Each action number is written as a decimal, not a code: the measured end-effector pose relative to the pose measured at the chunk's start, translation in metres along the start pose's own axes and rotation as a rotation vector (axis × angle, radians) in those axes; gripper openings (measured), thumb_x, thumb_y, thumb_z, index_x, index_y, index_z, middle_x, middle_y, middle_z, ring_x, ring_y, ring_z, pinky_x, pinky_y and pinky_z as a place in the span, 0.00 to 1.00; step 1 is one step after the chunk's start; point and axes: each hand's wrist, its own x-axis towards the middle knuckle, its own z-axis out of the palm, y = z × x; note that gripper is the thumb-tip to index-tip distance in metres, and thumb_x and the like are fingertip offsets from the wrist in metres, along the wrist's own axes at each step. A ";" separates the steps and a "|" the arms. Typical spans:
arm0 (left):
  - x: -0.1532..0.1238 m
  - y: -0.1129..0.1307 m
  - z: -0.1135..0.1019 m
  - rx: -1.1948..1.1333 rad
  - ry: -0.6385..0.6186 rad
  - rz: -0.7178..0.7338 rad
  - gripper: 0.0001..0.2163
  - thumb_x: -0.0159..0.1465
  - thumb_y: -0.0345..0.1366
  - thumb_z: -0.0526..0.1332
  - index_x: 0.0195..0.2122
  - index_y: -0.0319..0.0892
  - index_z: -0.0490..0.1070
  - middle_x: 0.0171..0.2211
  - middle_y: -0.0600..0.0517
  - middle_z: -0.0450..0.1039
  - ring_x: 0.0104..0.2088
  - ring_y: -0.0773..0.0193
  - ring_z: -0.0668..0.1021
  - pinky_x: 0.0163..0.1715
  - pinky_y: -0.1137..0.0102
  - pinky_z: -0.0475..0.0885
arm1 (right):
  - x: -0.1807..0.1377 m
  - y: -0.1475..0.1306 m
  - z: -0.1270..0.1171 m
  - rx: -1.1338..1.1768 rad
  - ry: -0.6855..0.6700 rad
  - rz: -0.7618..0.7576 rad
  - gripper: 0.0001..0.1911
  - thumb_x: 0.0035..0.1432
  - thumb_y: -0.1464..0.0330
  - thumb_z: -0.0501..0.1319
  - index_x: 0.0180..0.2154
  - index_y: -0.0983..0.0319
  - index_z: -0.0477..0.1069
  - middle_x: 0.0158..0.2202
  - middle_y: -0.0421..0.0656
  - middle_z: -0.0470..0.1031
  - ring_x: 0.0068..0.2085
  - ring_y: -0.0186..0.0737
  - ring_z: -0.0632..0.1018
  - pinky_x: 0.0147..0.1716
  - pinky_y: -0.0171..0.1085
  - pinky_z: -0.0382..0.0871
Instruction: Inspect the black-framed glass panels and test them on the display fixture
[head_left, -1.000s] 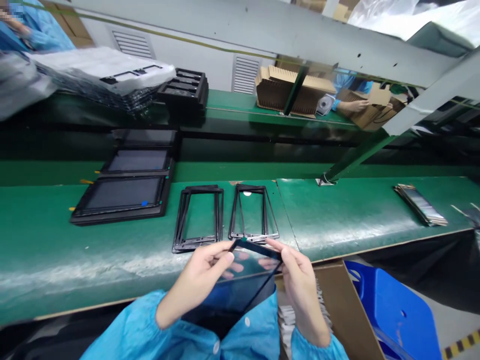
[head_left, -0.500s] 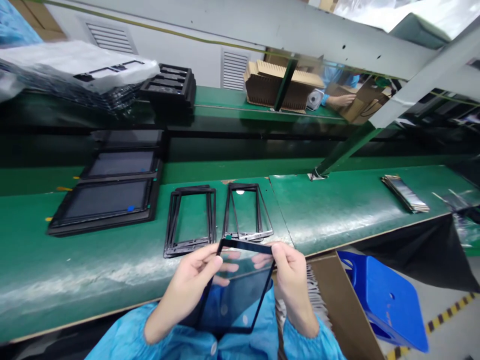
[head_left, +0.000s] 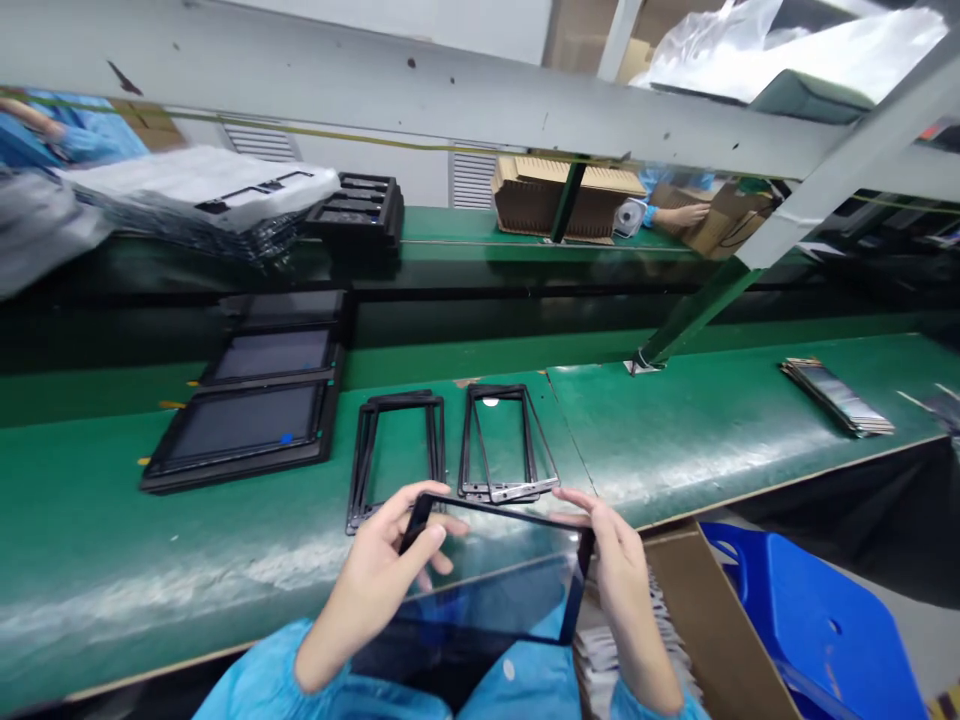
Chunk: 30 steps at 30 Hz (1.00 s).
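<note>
On the left part of the tabletop, dark screens lie in a row running toward the back edge. To their right, the left frames lie loosely stacked. Before them, the left hand pinches the left end of the glass panel, thumb in front and fingers behind the clear part; whether these fingers touch the glass, I cannot tell. The panel is tilted in the air, above the near edge of the tabletop. In my judgement, a light hold on the dark border keeps marks off the clear middle. Beyond it lie the right frames; it seems wise to keep the lifted edge apart from them. The right hand is closed on the panel's right end, index finger extended.
</note>
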 end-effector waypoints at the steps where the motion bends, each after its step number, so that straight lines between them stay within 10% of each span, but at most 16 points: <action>1: 0.000 -0.002 -0.002 -0.020 0.038 0.007 0.26 0.65 0.52 0.69 0.57 0.43 0.69 0.40 0.43 0.86 0.26 0.58 0.84 0.20 0.71 0.77 | -0.003 0.003 -0.002 0.040 -0.019 0.041 0.22 0.68 0.49 0.60 0.47 0.56 0.85 0.46 0.50 0.88 0.36 0.50 0.88 0.34 0.42 0.83; 6: 0.004 -0.010 -0.007 0.023 0.051 0.056 0.26 0.66 0.52 0.67 0.58 0.44 0.67 0.45 0.40 0.85 0.26 0.55 0.85 0.21 0.66 0.79 | -0.014 0.005 0.007 0.105 -0.012 0.116 0.21 0.60 0.52 0.69 0.48 0.59 0.78 0.29 0.45 0.87 0.22 0.44 0.84 0.25 0.38 0.78; 9: 0.007 -0.006 -0.006 0.324 0.145 0.343 0.24 0.70 0.44 0.64 0.65 0.48 0.64 0.65 0.38 0.74 0.48 0.48 0.86 0.47 0.54 0.83 | -0.015 -0.002 0.014 0.074 -0.016 0.104 0.17 0.60 0.53 0.69 0.43 0.58 0.77 0.28 0.45 0.87 0.22 0.45 0.85 0.25 0.38 0.78; 12: 0.009 0.001 0.001 0.764 0.109 0.706 0.25 0.70 0.37 0.65 0.68 0.51 0.66 0.68 0.44 0.71 0.66 0.44 0.74 0.70 0.42 0.61 | -0.019 -0.004 0.017 0.027 -0.080 0.094 0.18 0.59 0.53 0.69 0.42 0.59 0.78 0.29 0.46 0.87 0.23 0.48 0.85 0.25 0.40 0.80; 17: 0.010 0.008 0.019 0.894 -0.210 0.687 0.12 0.71 0.32 0.63 0.52 0.50 0.81 0.42 0.53 0.87 0.40 0.56 0.87 0.46 0.62 0.81 | -0.035 0.006 0.020 -0.034 -0.097 0.137 0.21 0.58 0.50 0.71 0.43 0.60 0.80 0.30 0.47 0.88 0.25 0.49 0.86 0.28 0.40 0.82; 23: 0.000 0.012 0.017 0.988 -0.147 0.708 0.19 0.69 0.33 0.66 0.61 0.44 0.75 0.51 0.47 0.85 0.51 0.51 0.84 0.57 0.56 0.75 | -0.029 0.007 0.030 0.006 -0.108 0.147 0.25 0.56 0.48 0.72 0.46 0.60 0.80 0.31 0.46 0.87 0.25 0.45 0.84 0.30 0.39 0.81; 27: -0.014 0.028 -0.008 0.997 -0.117 0.665 0.17 0.70 0.31 0.64 0.59 0.49 0.76 0.42 0.51 0.85 0.40 0.56 0.85 0.40 0.65 0.78 | -0.016 -0.003 0.045 0.056 -0.232 0.066 0.24 0.58 0.50 0.71 0.51 0.57 0.81 0.33 0.46 0.88 0.29 0.47 0.86 0.36 0.43 0.83; 30: -0.021 0.044 -0.033 0.765 0.065 0.617 0.13 0.70 0.30 0.63 0.52 0.52 0.79 0.39 0.54 0.84 0.38 0.60 0.84 0.40 0.70 0.76 | -0.007 -0.005 0.060 0.202 -0.405 0.004 0.41 0.56 0.45 0.71 0.66 0.52 0.69 0.40 0.48 0.89 0.38 0.54 0.89 0.43 0.49 0.85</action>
